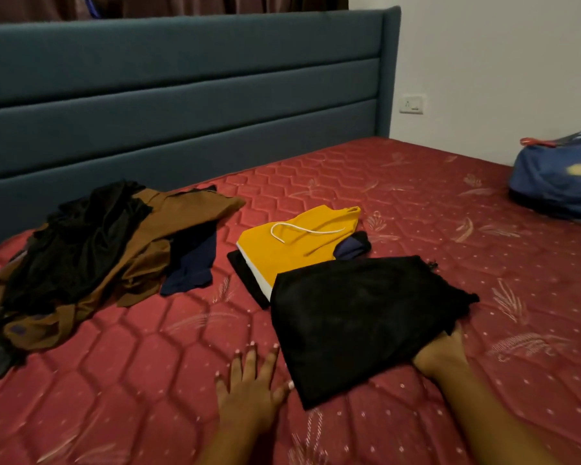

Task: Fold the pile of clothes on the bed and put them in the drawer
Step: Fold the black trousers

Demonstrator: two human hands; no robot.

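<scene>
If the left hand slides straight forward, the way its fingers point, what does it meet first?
The left hand would cross bare mattress, then probably meet the black folded piece under the yellow garment; depth is unclear.

Head camera looks down (close-up) across the bed [148,364].

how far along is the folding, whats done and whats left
Done: the yellow shorts lie folded on a small stack of dark pieces.
In hand: a folded black garment lies in front of that stack. The right hand has its fingers tucked under the garment's edge, and the left hand is spread on the mattress beside it.
Left: the loose pile of black, brown and navy clothes is unfolded. No drawer is in view.
</scene>
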